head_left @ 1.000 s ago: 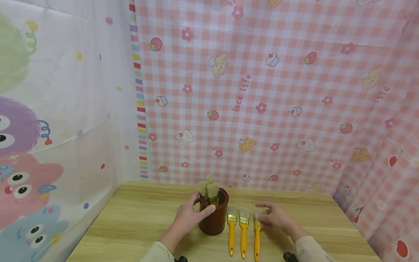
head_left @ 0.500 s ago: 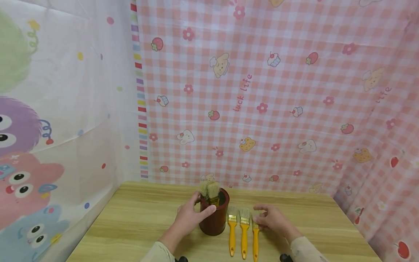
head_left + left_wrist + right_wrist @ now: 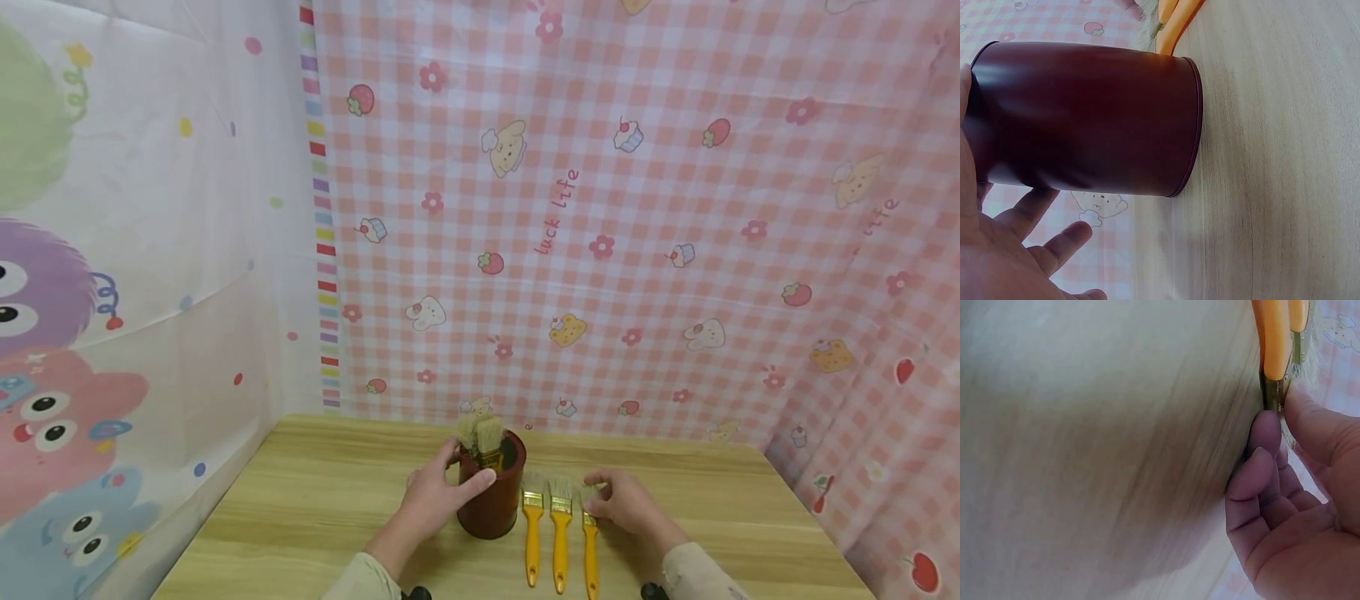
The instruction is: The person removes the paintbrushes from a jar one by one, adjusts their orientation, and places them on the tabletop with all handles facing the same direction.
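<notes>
In the head view my left hand (image 3: 435, 493) holds a dark red-brown cylindrical cup (image 3: 491, 510) by its upper part, thumb on the near side. The left wrist view shows the cup wall (image 3: 1091, 119) upright on the table, with some fingers spread away from it. Bristle-up paintbrushes (image 3: 489, 440) stand in the cup. Right of it, two yellow-handled paintbrushes (image 3: 533, 537) lie side by side. A third, the rightmost paintbrush (image 3: 591, 554), is pinched near its metal band between thumb and fingers of my right hand (image 3: 633, 507); its handle (image 3: 1275, 340) shows in the right wrist view.
The wood-grain table (image 3: 322, 500) ends at a pink checked curtain (image 3: 600, 292) behind and a white cartoon-print curtain (image 3: 150, 292) on the left. Bare tabletop lies on both sides of the hands.
My right hand has shifted the rightmost paintbrush slightly left, then a little back right, its fingers closing nearer the metal band. My left hand and the cup stay put.
</notes>
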Motion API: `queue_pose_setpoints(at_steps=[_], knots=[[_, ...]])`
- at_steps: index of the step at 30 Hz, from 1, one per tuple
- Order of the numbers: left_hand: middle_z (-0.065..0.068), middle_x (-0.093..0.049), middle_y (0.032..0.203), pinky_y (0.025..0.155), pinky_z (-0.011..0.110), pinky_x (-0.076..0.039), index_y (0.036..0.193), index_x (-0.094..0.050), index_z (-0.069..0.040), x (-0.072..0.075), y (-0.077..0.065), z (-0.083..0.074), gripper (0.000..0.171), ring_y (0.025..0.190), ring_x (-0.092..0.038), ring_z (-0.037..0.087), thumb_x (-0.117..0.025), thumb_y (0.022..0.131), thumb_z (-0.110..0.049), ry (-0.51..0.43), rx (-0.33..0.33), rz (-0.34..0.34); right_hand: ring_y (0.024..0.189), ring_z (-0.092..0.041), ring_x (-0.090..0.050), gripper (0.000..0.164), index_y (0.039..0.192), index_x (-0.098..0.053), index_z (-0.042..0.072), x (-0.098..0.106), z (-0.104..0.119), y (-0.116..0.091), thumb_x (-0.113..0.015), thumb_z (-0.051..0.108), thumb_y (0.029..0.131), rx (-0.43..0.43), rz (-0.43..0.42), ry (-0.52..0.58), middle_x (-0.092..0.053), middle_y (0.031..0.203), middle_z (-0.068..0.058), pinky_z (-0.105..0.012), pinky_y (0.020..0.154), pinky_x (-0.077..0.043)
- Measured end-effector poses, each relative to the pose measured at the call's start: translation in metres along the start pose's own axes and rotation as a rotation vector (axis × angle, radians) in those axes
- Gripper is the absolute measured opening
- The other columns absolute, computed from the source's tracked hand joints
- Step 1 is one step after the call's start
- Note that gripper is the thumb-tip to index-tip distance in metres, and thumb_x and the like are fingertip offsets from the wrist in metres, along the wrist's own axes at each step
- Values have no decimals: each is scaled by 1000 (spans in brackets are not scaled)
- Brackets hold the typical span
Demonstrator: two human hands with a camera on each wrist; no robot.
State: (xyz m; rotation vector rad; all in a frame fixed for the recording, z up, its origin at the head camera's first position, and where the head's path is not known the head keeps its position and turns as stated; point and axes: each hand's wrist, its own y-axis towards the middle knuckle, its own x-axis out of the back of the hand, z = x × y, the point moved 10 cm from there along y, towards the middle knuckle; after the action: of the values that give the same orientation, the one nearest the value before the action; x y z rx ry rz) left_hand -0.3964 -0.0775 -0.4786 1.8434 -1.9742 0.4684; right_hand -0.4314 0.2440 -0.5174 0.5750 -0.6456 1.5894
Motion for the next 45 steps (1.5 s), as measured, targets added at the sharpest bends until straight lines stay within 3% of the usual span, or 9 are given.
queue_pose_setpoints(at_steps=[10, 26, 37, 41, 45], knots=[[8, -56, 162, 112, 80, -35, 168, -36, -23, -2, -1, 1, 101, 152, -30, 63, -71, 90, -75, -6, 2, 2, 90, -16, -62, 39, 130, -74, 4, 2, -5, 0, -84, 13, 93, 28, -8, -76, -72, 98, -4, -36, 82, -55], [7, -56, 162, 114, 78, -34, 168, -37, -22, -1, 0, 3, 101, 152, -32, 62, -71, 90, -76, -5, -5, -1, 80, -17, -53, 43, 136, -68, -1, -1, -8, -2, -80, 12, 97, 45, 6, -1, -64, 89, -5, -28, 68, -44], [6, -55, 162, 114, 79, -35, 169, -36, -23, 2, -1, 1, 100, 151, -32, 62, -71, 90, -75, -1, 0, -3, 99, -17, -68, 53, 144, -64, 2, 1, -13, 0, -78, 27, 100, 2, 3, 23, -75, 111, -8, -38, 85, -59], [7, -56, 162, 114, 79, -33, 167, -38, -23, 2, 0, 0, 99, 151, -32, 62, -71, 90, -75, 2, -4, -5, 101, -25, -70, 59, 149, -59, 0, 4, -14, 2, -77, 30, 101, 8, -13, 50, -72, 121, -16, -43, 86, -61], [7, -56, 161, 114, 79, -33, 167, -38, -23, 1, 0, 0, 99, 151, -32, 62, -71, 90, -75, 7, -7, 3, 118, -39, -67, 66, 156, -51, 0, 13, -2, 5, -73, 33, 104, 32, -81, 59, -63, 138, -27, -54, 96, -60]])
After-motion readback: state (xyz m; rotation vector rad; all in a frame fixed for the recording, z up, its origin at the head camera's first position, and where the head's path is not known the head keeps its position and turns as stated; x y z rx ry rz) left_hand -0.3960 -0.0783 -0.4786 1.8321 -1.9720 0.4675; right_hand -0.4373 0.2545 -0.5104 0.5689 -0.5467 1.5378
